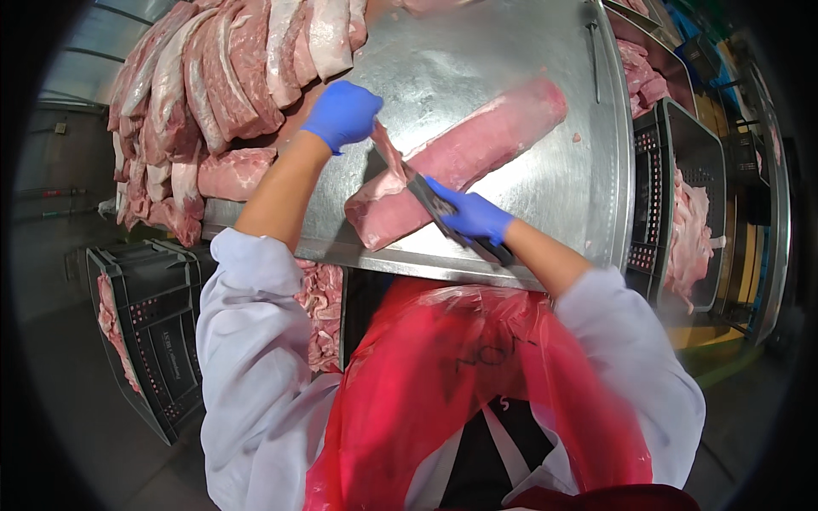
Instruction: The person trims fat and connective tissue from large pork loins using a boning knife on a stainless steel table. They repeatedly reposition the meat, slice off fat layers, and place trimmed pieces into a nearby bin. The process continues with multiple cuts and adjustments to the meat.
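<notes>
A long pink pork loin (490, 149) lies slantwise on the steel table. My left hand (344, 117), in a blue glove, is closed on a thin strip of meat trimming (388, 153) and holds it up, taut, above the loin's near left part. My right hand (477, 216), also gloved in blue, grips a long black-handled cutting tool (430, 198). Its front end meets the loin where the strip lifts off. I cannot make out its cutting edge.
Several loins (226, 72) are piled at the table's (567, 196) far left. A thin metal rod (594, 64) lies near its right edge. Dark crates with meat stand beside it, one crate (720, 183) on the right and another crate (153, 315) on the left. Trimmings (324, 311) sit below the near edge.
</notes>
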